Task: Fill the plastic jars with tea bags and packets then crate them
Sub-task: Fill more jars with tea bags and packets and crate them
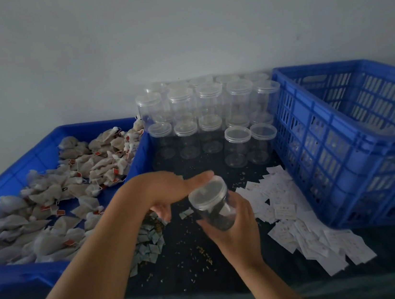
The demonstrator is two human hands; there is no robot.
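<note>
My right hand [231, 225] grips a clear plastic jar [212, 203] from below, tilted toward me, its clear lid on. My left hand [171, 190] rests at the lid's left edge, thumb on the rim and fingers spread below. The jar looks empty, with the dark table showing through it. Tea bags [53, 190] with red tags fill the shallow blue tray [19, 275] at the left. White packets [300, 216] lie spread at the right. Small grey-green packets [148, 243] lie heaped under my left forearm. A blue slatted crate [329, 147] stands at the right.
Several empty lidded jars [210, 122] stand in rows at the back of the table against the wall, two of them [251, 144] set forward. Loose tea crumbs scatter over the dark table cloth [194, 270]. The table's front edge runs just below my forearms.
</note>
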